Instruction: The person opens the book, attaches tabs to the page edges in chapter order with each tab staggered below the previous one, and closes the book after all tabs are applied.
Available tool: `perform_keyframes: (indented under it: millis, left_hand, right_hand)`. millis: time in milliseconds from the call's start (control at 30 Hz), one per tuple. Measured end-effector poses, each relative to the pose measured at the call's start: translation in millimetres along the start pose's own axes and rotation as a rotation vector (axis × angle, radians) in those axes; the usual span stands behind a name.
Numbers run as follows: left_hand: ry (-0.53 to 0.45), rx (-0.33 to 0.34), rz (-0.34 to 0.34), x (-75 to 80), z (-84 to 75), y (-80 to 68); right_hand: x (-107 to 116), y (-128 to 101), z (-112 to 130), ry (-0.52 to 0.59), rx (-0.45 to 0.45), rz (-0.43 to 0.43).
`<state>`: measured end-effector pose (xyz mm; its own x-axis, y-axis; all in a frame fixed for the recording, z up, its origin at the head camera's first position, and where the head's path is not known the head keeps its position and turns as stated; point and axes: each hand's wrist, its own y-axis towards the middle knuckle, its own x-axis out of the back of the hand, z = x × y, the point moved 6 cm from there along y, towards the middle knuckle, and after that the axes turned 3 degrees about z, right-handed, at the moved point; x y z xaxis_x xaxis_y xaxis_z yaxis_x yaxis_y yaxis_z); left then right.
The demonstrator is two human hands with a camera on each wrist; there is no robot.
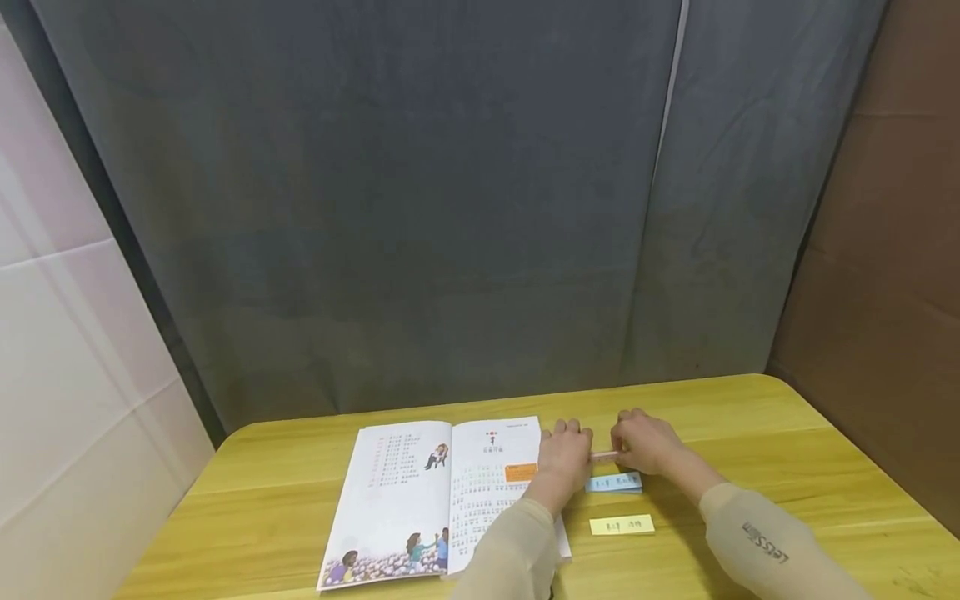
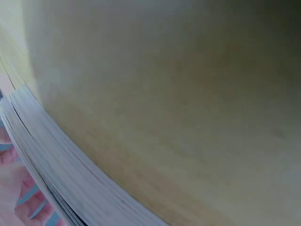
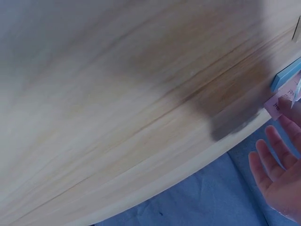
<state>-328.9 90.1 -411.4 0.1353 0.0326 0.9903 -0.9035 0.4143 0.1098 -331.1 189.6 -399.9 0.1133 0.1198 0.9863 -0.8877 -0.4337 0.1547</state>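
Observation:
In the head view a narrow pink paper slip (image 1: 604,456) with writing spans the gap between both hands. My right hand (image 1: 649,442) pinches its right end between thumb and index finger, the other fingers spread apart in the right wrist view, where the slip (image 3: 273,106) also shows. At the left end is my left hand (image 1: 566,456), its fingers bent over the slip and its fingertips hidden. Just in front of the hands lies a blue pad of paper slips (image 1: 615,482) with handwriting. Nearer still is a yellow paper slip (image 1: 622,525), also written on.
An open book (image 1: 405,500) with printed text and pictures lies left of the hands, its right page partly under the left forearm. The wooden table (image 1: 255,500) has a rounded far edge. Behind it hangs a grey curtain (image 1: 420,208).

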Motion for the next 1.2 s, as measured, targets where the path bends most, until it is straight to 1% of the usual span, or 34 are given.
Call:
perform_keyframes:
  millis: [67,200,300,467,600,800,867,967,1100,1200]
  left_hand:
    - [-0.003,-0.008,-0.006,-0.1,0.0,-0.5]
    - [-0.02,-0.019,-0.044,2.7,3.5,-2.5]
    - [-0.047,-0.031,-0.087,8.4,8.2,-5.3]
    - [-0.085,-0.073,-0.168,20.8,17.0,-12.7]
    - [-0.076,-0.109,-0.225,29.9,23.8,-20.2]
    - [-0.077,-0.152,-0.301,39.4,34.0,-30.9]
    - [-0.063,-0.167,-0.331,41.5,36.5,-34.9]
    - [-0.024,-0.183,-0.359,42.8,39.7,-40.8]
    - [0.069,-0.191,-0.388,42.3,43.7,-48.3]
    - [0.149,-0.205,-0.448,44.9,46.5,-54.6]
  right_hand:
    - [1,0,1,-0.002,0.01,-0.009]
    - [4,1,5,-0.011,0.042,-0.03]
    - [9,1,7,-0.014,0.077,-0.058]
    - [19,1,12,0.022,0.129,-0.096]
    - [27,-1,18,0.051,0.171,-0.11]
    - [37,-2,31,0.067,0.235,-0.13]
    - [40,-1,34,0.077,0.252,-0.135]
    - [44,-1,39,0.096,0.268,-0.14]
    - [49,0,43,0.121,0.283,-0.144]
    - [51,0,45,0.158,0.297,-0.139]
